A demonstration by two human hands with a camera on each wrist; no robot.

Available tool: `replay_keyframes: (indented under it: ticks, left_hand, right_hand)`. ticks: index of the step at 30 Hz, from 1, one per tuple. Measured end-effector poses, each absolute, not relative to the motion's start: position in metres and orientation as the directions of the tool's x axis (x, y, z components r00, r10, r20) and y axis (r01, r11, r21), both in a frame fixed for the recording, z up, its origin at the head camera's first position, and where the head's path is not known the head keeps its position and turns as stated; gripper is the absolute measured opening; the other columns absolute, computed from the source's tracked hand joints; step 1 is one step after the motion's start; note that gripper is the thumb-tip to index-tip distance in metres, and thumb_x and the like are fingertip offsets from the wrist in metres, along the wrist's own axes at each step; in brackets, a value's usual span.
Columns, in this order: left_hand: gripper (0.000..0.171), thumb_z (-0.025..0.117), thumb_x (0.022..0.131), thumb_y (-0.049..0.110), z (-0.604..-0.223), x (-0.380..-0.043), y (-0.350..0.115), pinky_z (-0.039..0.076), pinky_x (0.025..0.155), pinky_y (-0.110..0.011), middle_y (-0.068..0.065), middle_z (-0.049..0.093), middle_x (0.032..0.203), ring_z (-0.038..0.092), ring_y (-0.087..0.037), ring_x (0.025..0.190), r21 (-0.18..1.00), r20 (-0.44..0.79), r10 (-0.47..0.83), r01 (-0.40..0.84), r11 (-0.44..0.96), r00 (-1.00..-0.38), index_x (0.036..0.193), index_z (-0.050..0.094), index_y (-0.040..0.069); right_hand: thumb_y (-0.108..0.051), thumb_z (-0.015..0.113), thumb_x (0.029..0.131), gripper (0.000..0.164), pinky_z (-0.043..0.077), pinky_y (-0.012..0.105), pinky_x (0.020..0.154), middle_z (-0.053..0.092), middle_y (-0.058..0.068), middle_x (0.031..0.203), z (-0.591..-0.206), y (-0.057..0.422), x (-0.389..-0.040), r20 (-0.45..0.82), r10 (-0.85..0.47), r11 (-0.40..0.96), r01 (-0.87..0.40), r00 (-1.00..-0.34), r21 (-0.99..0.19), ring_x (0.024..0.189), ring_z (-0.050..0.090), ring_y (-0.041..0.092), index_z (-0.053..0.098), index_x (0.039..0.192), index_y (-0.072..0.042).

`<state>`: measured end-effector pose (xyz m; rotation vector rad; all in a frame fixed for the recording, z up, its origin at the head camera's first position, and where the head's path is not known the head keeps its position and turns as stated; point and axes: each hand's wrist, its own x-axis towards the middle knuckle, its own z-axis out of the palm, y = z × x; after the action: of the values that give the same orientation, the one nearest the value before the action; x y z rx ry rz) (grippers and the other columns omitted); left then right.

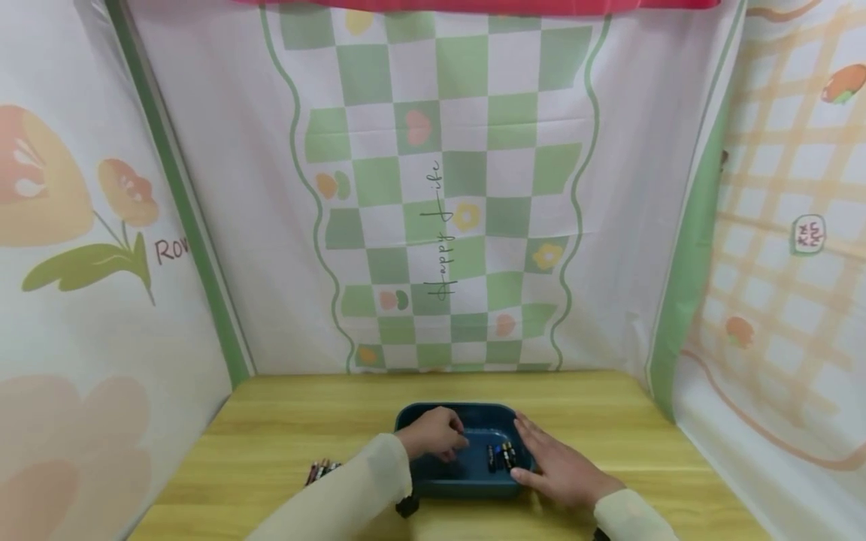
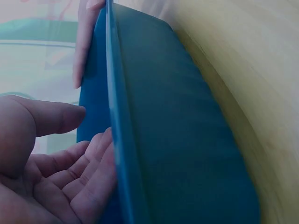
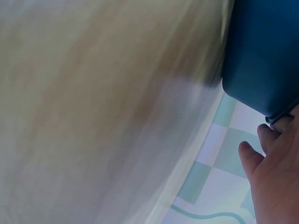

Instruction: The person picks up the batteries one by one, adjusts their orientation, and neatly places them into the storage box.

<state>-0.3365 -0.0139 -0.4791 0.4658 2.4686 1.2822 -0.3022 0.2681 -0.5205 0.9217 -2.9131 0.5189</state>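
A dark blue rectangular tray [image 1: 467, 490] stands on the table, with several small batteries [image 1: 492, 458] lying near its right end. My left hand [image 1: 433, 436] reaches over the left end into the tray. Its fingers are loosely bent and the thumb stands apart, with nothing between them in the left wrist view. My right hand [image 1: 564, 466] holds the tray's right end, its fingers over the rim and its thumb by the near corner. In the right wrist view, the fingertips meet the tray's edge and the little finger sticks out.
More small batteries [image 1: 323, 469] lie on the wooden table [image 1: 304, 413] left of the tray, partly hidden by the left sleeve [image 1: 352, 488]. A printed curtain [image 1: 460, 188] hangs behind the table, with more cloth along both sides.
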Motion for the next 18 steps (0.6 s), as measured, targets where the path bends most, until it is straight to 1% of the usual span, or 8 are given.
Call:
replay_keyframes:
  ticks: [4,9,13,16,18]
  left_hand:
    - [0.022,0.071,0.088,0.01,-0.474,-0.332,-0.026,0.057,0.057,-0.037,-0.006,0.059,0.09,0.064,-0.023,0.066,0.841,-0.122,0.408,0.124,0.527,-0.905,0.105,0.061,0.001]
    - [0.022,0.07,0.089,0.008,-0.467,-0.33,-0.045,0.058,0.059,-0.039,-0.008,0.062,0.088,0.066,-0.025,0.068,0.878,-0.114,0.412,0.102,0.467,-0.904,0.107,0.061,0.0]
    - [0.021,0.068,0.091,0.007,-0.46,-0.33,-0.06,0.058,0.059,-0.039,-0.015,0.064,0.092,0.066,-0.028,0.07,0.899,-0.1,0.412,0.096,0.428,-0.906,0.108,0.06,-0.003]
    - [0.018,0.067,0.091,0.006,-0.455,-0.328,-0.069,0.058,0.059,-0.04,-0.021,0.065,0.094,0.066,-0.028,0.069,0.903,-0.097,0.401,0.089,0.421,-0.911,0.104,0.06,-0.003]
    - [0.017,0.067,0.091,0.006,-0.454,-0.326,-0.074,0.059,0.059,-0.04,-0.022,0.064,0.095,0.066,-0.028,0.068,0.903,-0.101,0.397,0.084,0.421,-0.912,0.103,0.059,-0.002]
  right_hand:
    - [-0.056,0.044,0.098,0.08,0.031,0.053,0.109,0.009,0.006,0.162,-0.52,0.268,-0.302,0.136,-0.554,0.766,-0.567,-0.821,-0.303,0.142,0.024,0.029,0.016,0.156,-0.009]
    - [-0.053,0.045,0.099,0.078,0.033,0.056,0.107,0.01,0.01,0.161,-0.517,0.267,-0.301,0.134,-0.567,0.75,-0.577,-0.813,-0.324,0.141,0.026,0.032,0.016,0.155,-0.007]
    - [-0.053,0.045,0.099,0.078,0.033,0.056,0.107,0.01,0.009,0.161,-0.516,0.268,-0.301,0.133,-0.563,0.752,-0.572,-0.816,-0.328,0.141,0.027,0.032,0.016,0.155,-0.008]
    - [-0.053,0.045,0.099,0.078,0.034,0.055,0.107,0.011,0.009,0.161,-0.516,0.268,-0.301,0.142,-0.564,0.752,-0.577,-0.814,-0.319,0.141,0.027,0.031,0.017,0.155,-0.007]
    - [-0.053,0.046,0.099,0.078,0.034,0.055,0.107,0.011,0.01,0.161,-0.516,0.268,-0.299,0.143,-0.567,0.749,-0.58,-0.811,-0.321,0.141,0.027,0.032,0.017,0.155,-0.006]
